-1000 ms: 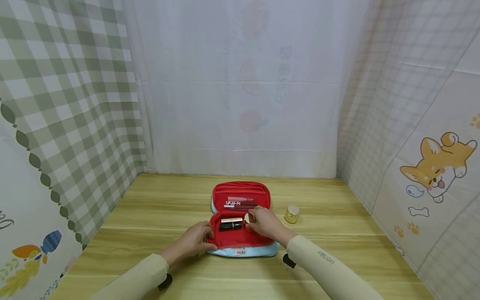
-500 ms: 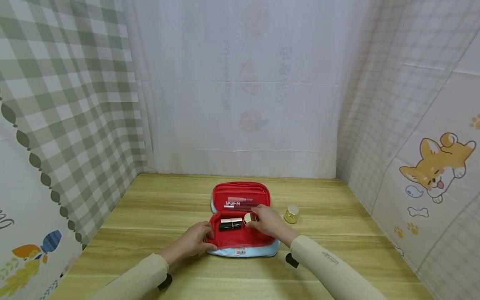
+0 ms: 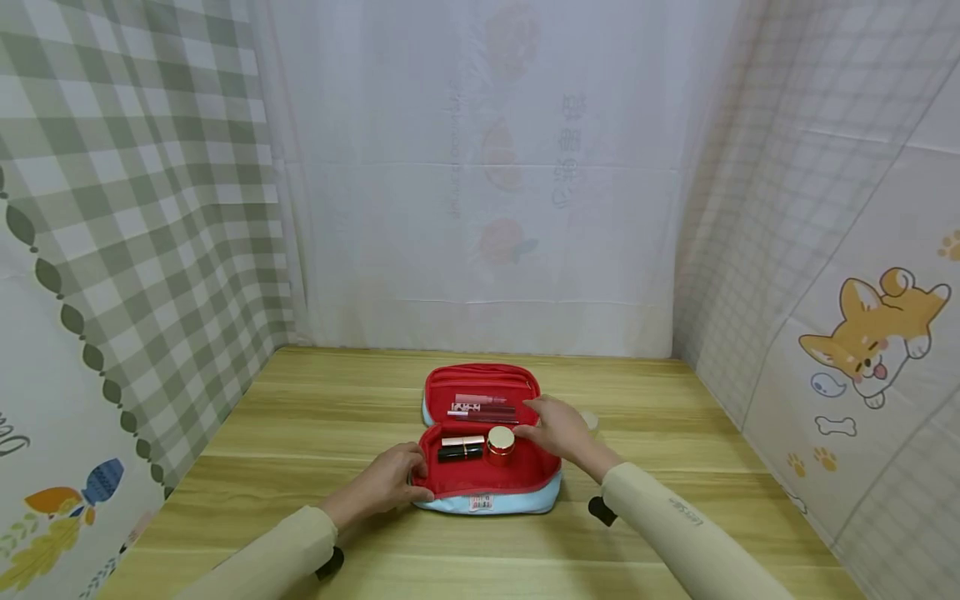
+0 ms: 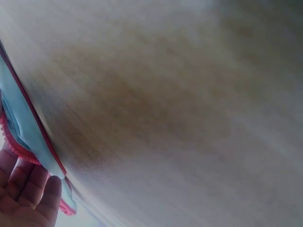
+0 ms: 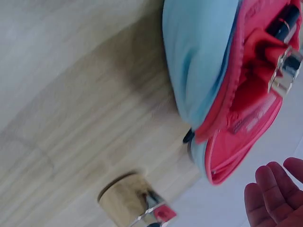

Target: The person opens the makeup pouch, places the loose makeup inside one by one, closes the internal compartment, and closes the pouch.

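A red-lined, light blue zip pouch (image 3: 483, 485) lies unfolded on the table. At its left edge my left hand (image 3: 384, 479) holds the rim, fingers on the inside and thumb in front. My right hand (image 3: 564, 429) hovers over the pouch's right side with fingers extended, holding nothing. A gold-lidded jar (image 3: 501, 440) sits in the lower compartment, just left of my right fingertips. Beside it lie a black lipstick tube (image 3: 461, 452) and a rose-gold tube (image 3: 462, 441). Slim cosmetic tubes (image 3: 486, 412) show in the upper flap's mesh pocket.
A second gold jar (image 5: 124, 201) stands on the wooden table (image 3: 330, 417), right of the pouch. In the head view my right hand mostly hides it. Fabric curtains (image 3: 480, 250) hang at the back and both sides.
My right hand has let go of the gold-lidded jar and moved right, leaving the jar in the pouch and covering most of the second jar. My left hand stays put.
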`<state>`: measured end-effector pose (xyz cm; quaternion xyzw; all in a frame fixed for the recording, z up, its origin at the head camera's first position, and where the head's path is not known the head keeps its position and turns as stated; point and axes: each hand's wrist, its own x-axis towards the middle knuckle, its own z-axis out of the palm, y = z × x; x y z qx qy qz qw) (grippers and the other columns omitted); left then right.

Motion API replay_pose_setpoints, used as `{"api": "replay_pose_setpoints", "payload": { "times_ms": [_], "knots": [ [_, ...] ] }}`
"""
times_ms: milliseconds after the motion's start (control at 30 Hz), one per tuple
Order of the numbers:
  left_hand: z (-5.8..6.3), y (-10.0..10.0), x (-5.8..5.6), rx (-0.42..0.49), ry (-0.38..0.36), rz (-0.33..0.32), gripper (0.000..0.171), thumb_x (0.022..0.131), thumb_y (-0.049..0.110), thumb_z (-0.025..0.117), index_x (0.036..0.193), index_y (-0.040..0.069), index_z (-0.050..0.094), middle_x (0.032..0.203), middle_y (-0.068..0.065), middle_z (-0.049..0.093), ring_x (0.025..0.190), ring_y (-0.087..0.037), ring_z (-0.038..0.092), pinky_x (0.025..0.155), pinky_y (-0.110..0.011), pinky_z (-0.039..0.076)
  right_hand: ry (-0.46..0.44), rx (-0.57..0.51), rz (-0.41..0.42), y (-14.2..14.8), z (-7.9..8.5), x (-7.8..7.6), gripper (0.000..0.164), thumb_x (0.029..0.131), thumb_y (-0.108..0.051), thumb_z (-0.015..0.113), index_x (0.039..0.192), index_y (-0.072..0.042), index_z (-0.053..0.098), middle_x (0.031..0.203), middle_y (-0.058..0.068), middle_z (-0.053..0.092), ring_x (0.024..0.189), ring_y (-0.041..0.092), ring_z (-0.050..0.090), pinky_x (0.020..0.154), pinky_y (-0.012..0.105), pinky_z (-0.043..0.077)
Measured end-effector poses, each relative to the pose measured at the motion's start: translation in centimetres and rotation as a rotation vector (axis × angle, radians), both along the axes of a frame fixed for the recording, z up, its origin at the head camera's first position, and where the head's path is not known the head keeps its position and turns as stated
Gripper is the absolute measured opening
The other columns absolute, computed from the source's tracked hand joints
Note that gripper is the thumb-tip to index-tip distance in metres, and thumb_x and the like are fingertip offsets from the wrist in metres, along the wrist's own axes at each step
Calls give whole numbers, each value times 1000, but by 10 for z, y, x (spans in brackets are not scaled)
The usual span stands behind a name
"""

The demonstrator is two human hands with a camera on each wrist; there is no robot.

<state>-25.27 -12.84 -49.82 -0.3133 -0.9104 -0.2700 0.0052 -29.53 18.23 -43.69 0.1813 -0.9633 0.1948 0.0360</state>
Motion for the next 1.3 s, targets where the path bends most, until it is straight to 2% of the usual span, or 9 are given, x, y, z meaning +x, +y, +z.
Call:
{"api": "replay_pose_setpoints", "payload": {
  "times_ms": [100,300,600,767,833,933,1000,1067,1300],
  "knots": [
    [0,0,0,-1,8,-2,27,77,26,87,78,13,64,86,6,52,78,-8,46,67,-25,45,10,7,-8,6,3,-4,57,86,-32,78,128,4,63,123,20,63,108,33,62,94,48,50],
    [-2,-1,0,11,20,-15,27,77,26,87,77,12,63,86,6,52,77,-7,46,68,-26,45,43,18,-2,19,5,-10,55,88,-31,76,128,5,63,122,20,64,111,37,61,92,51,50],
    [-3,-1,0,12,25,-17,28,77,25,87,78,12,63,85,7,52,77,-8,46,68,-26,45,16,82,-86,52,2,-20,55,90,-30,73,129,6,60,128,27,59,119,44,56,96,56,46],
    [-4,-1,-1,11,33,-21,27,76,25,88,77,12,63,85,7,52,77,-7,47,69,-26,45,-28,102,-114,74,-8,-24,58,88,-28,75,128,10,59,120,27,62,106,40,62,92,54,48],
    [-5,-1,-1,10,38,-22,27,76,24,88,77,12,63,85,7,52,77,-7,47,69,-26,45,-32,110,-106,81,-11,-24,56,87,-28,76,125,10,60,112,24,64,101,38,63,90,53,49],
    [-4,0,-1,4,42,-18,27,76,25,88,77,12,63,85,7,52,77,-7,47,69,-26,45,-21,124,-71,89,-17,-24,34,85,-24,77,102,3,67,88,14,64,87,31,61,79,46,50],
    [-4,0,-1,2,43,-16,27,76,25,87,77,12,63,85,7,52,77,-7,47,69,-26,45,-12,121,-54,93,-19,-23,24,84,-22,78,84,-3,63,74,7,57,74,24,55,69,41,47],
    [-3,0,0,1,40,-12,28,77,25,87,77,12,63,85,7,52,77,-7,47,69,-26,45,-8,115,-45,95,-22,-22,28,84,-19,78,73,-10,54,66,2,49,66,19,47,62,36,41],
    [-3,0,-1,3,46,-14,27,76,26,87,78,11,64,86,7,53,79,-8,48,71,-27,46,-1,108,-49,95,-27,-23,30,86,-16,77,72,-11,51,66,0,46,65,16,44,59,32,37]
  ]
}}
